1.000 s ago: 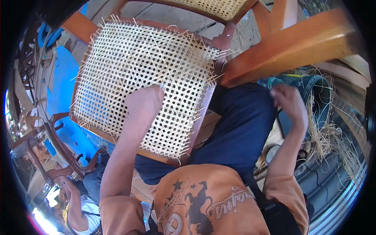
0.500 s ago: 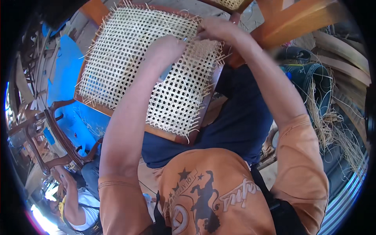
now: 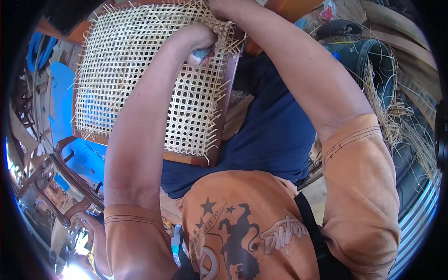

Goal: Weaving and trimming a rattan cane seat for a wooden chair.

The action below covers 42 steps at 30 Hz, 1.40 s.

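Observation:
A woven cane seat panel (image 3: 126, 60) in a reddish-brown wooden frame (image 3: 219, 126) lies on my lap, with loose cane ends sticking out around its edge. Over the right part of the weave, my left hand (image 3: 200, 39) is closed around a small hand tool (image 3: 199, 57) with a grey-blue, pale-ended handle; its tip is hidden. My right hand (image 3: 219, 8) is at the panel's far right corner, by the cane ends. It runs up to the picture's top edge, so its fingers do not show.
On the right, a bundle of loose cane strands (image 3: 389, 116) hangs by a dark green container (image 3: 359, 56). A carved wooden chair frame (image 3: 70, 186) stands at lower left, near a blue sheet (image 3: 63, 93). Part of another person (image 3: 95, 233) appears below it.
The panel has shifted left and slightly up in view. My right hand has moved farther away, toward the top edge. My left hand has turned, showing the tool's handle end below it.

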{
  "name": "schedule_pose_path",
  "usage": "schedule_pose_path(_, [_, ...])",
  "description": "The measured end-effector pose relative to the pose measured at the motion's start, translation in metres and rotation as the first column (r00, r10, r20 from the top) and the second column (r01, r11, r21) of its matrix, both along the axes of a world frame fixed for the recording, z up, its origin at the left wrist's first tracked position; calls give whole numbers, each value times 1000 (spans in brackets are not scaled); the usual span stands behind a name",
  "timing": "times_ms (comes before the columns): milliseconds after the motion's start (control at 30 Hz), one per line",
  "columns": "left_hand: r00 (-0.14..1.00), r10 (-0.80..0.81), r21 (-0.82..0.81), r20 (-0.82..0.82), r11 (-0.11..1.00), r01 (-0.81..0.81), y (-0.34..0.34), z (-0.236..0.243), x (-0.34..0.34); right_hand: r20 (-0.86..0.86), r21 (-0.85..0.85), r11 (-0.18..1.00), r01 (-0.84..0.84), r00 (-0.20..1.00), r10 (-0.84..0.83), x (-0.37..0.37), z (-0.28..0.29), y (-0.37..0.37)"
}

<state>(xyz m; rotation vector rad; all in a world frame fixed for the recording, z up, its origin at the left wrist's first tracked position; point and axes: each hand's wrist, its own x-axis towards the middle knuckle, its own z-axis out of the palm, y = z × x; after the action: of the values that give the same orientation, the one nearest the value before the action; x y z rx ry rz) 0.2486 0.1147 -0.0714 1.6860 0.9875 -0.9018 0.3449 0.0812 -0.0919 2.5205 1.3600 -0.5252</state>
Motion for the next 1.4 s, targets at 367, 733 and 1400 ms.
schedule_pose_path(367, [988, -135, 285, -78, 947, 152, -21, -25, 19, -20, -118, 993, -29, 999, 27, -11, -16, 7])
schedule_pose_path(733, [988, 144, 103, 57, 984, -149, -11, -34, -6, -251, -6, 997, -81, 965, 77, -4, -19, 1])
schedule_pose_path(1400, [692, -677, 703, -251, 363, 611, 30, 19, -139, 123, -71, 995, -69, 989, 78, -29, 25, -10])
